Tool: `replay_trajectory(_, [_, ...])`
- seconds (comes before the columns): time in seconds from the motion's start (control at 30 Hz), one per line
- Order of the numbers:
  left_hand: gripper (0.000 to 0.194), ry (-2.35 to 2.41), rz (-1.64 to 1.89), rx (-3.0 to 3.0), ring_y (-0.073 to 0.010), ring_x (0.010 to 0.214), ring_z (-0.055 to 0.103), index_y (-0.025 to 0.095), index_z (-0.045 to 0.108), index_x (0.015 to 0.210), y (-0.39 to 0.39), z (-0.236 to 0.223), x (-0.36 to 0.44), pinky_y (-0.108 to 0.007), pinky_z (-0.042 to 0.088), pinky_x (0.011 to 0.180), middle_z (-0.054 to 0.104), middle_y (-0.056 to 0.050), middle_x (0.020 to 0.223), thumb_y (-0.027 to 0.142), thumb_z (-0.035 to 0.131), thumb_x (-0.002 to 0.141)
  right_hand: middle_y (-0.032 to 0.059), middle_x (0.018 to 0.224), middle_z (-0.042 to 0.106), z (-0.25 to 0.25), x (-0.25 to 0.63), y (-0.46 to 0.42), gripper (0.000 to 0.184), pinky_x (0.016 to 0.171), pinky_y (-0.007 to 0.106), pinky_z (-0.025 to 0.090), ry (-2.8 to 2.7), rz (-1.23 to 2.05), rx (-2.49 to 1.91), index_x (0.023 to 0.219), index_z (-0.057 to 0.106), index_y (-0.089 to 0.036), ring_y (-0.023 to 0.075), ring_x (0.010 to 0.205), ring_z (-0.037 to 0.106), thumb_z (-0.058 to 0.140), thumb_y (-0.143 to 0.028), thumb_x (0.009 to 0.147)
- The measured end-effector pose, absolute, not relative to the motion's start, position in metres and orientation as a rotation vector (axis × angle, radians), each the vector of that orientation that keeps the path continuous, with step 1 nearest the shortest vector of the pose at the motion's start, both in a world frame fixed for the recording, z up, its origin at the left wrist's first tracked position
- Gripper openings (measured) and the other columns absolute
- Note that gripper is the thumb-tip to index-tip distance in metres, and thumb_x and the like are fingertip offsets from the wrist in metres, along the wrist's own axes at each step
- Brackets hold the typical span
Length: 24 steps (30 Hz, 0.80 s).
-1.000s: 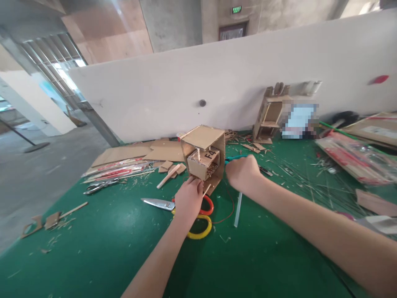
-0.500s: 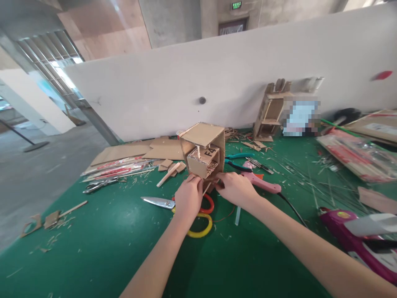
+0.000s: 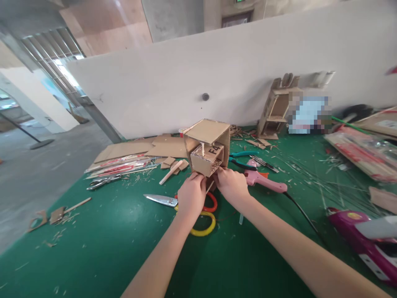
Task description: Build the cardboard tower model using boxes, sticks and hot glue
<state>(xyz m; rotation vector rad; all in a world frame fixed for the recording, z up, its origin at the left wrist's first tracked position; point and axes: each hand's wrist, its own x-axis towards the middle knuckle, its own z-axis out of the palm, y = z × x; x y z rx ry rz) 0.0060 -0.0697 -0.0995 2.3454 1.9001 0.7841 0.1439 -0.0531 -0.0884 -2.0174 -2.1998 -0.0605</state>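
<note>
A cardboard box model (image 3: pixel 207 131) stands mid-table, with a smaller lettered box fixed inside it. My left hand (image 3: pixel 192 195) is closed on the lower front edge of this model. Opposite, my right hand (image 3: pixel 232 187) pinches its lower right side, the fingertips partly hidden by the cardboard. Between the two hands a thin wooden stick (image 3: pixel 210 187) slants out from under the model. Just below my left wrist lie large scissors (image 3: pixel 160 200) with red and yellow handles, partly covered by that hand.
To the right lie teal-handled pliers (image 3: pixel 245 154), a pink glue gun (image 3: pixel 266 182) with its cord and a magenta tool (image 3: pixel 356 231). A cardboard tower (image 3: pixel 276 109) stands by the white partition (image 3: pixel 149 91). Cardboard sheets (image 3: pixel 124 151) and packaged sticks (image 3: pixel 119 168) are at left.
My right hand has shifted slightly inward and up against the model's lower right side. My left hand keeps its hold. The whole view has swung a little.
</note>
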Motion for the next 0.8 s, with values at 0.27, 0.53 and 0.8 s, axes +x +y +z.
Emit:
replay_trajectory(0.27, [0.018,1.900,0.793,2.356,-0.0171,0.086,0.063,0.023,0.063,0.089,-0.0690,-0.0999,0.0060,-0.025,0.041,0.069,0.068,-0.001,0.099,0.024,0.046,0.093,0.0112,0.092,0.071,-0.0938,0.1373,-0.0512,0.034,0.064,0.033,0.047,-2.145,-0.071,-2.040,0.098,0.062,-0.020,0.0265,0.081,0.070,0.030,-0.030,0.096])
replay_trajectory(0.53, [0.018,1.900,0.778,2.356,-0.0172,0.087,0.063,0.023,0.063,0.090,-0.0692,-0.1002,0.0051,-0.025,0.042,0.069,0.068,-0.001,0.101,0.024,0.045,0.093,0.0072,0.091,0.072,-0.0902,0.1398,-0.0536,0.033,0.063,0.031,0.046,-2.099,0.038,-2.076,0.101,0.066,-0.028,0.0252,0.080,0.069,0.035,-0.035,0.094])
replay_trajectory(0.8, [0.019,1.908,0.740,2.348,-0.0172,0.088,0.063,0.023,0.064,0.090,-0.0690,-0.0984,0.0057,-0.024,0.042,0.070,0.067,-0.002,0.099,0.024,0.045,0.094,0.0100,0.094,0.071,-0.0896,0.1382,-0.0518,0.032,0.067,0.030,0.046,-2.069,0.095,-2.105,0.105,0.064,-0.024,0.0245,0.082,0.069,0.036,-0.031,0.093])
